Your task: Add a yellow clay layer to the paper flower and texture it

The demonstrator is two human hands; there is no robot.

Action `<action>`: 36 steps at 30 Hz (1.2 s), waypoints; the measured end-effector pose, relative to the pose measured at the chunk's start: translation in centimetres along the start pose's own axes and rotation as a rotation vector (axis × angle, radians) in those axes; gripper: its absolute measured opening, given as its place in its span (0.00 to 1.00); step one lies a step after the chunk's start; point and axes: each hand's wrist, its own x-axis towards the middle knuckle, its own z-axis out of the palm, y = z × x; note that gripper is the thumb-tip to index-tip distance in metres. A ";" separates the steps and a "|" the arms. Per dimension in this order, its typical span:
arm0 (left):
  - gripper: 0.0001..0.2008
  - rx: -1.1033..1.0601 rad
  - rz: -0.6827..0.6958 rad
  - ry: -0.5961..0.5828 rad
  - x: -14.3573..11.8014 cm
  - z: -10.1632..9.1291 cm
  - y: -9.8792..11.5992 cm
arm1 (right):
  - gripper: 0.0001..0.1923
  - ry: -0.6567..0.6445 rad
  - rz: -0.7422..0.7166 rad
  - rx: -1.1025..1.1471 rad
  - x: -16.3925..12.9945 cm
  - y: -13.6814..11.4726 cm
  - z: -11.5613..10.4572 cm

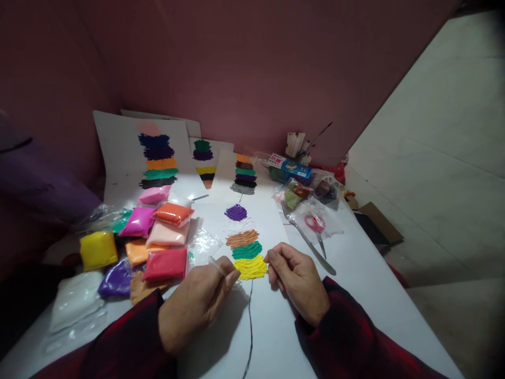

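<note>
Bands of coloured modelling clay lie on white paper in front of me: a purple patch (235,212), a white band, a brown band (242,239), a green band (247,250) and a yellow band (251,268) of thin strands. At the yellow band's left end, my left hand (199,295) is closed in a pinch, with a pale translucent bit by its index finger. My right hand (295,279) pinches at the right end of the same band. Whatever sits between either hand's fingertips is too small to name. A thin black line (250,326) runs down from the yellow band.
Several bagged clay packs (165,263) are piled on the left. To the right lie a fork (307,237), red-handled scissors (315,223) and bagged clay (295,193). Finished clay sheets (179,142) lean at the pink wall. The table's right edge borders a drop.
</note>
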 end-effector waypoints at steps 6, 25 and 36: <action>0.11 -0.046 0.008 0.042 0.2 0.4 0.4 | 0.19 -0.002 -0.005 0.000 0.0 0.1 0.0; 0.11 -0.104 0.002 0.026 0.8 1.3 0.6 | 0.20 -0.004 -0.019 0.000 0.0 0.0 0.0; 0.12 -0.087 -0.031 -0.016 0.7 1.6 0.2 | 0.19 -0.010 -0.021 0.003 0.1 0.1 -0.1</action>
